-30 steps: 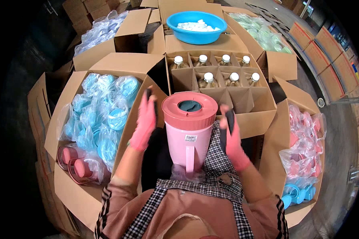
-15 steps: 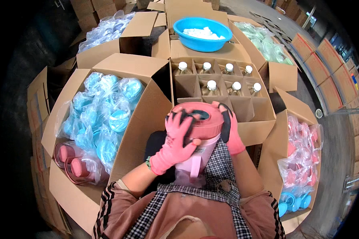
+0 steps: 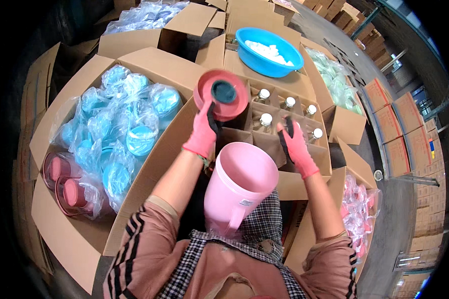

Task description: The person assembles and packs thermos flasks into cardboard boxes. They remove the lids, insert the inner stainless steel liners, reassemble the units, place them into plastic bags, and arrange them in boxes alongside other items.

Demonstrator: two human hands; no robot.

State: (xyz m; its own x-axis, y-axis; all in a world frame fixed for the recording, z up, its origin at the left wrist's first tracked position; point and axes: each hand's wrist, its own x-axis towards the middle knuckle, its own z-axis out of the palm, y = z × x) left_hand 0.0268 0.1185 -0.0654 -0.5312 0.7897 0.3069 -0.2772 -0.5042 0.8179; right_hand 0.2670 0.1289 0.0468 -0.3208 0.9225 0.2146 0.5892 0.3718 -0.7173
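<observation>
My left hand [image 3: 203, 130] grips a dark pink round lid [image 3: 203, 94] with a dark green middle, held up at the left edge of the divided box. Below it a light pink pitcher [image 3: 217, 192] stands tilted on my lap, its mouth uncovered and its handle toward me. Neither hand touches the pitcher. Over the divided cardboard box [image 3: 304, 172], my right hand [image 3: 300, 149] reaches among glass bottles with white caps [image 3: 265, 119], fingers apart and slightly blurred. It partly covers one bottle; whether it touches that bottle cannot be told. Both hands wear pink gloves with black fingertips.
A large carton of bagged blue pitchers [image 3: 142, 139] and dark pink ones [image 3: 75, 192] stands at left. Behind the bottles is a blue basin [image 3: 269, 65] of white pieces. Cartons with bagged green goods [image 3: 329, 74] and pink goods [image 3: 356, 214] flank the right.
The lid has come off the pitcher and moved up and left in my left hand. My right hand has left the lid and moved over the bottles. The view has turned somewhat.
</observation>
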